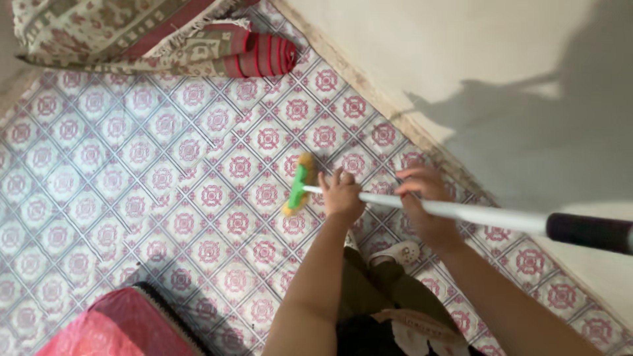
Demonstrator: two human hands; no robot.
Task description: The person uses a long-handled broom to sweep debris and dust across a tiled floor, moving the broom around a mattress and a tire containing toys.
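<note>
I hold a long white pole (488,215) with both hands. My left hand (342,196) grips it lower down, close to the green and yellow broom head (299,185) that rests on the patterned tile floor (132,198). My right hand (425,204) is wrapped around the pole a little higher up. The pole's upper end has a black grip (589,231) that runs out to the right edge.
A plain pale wall (494,79) runs diagonally along the right. A rolled patterned rug (165,36) lies at the top left. A red cushioned piece (112,326) sits at the bottom left. My white shoe (399,252) stands under the pole.
</note>
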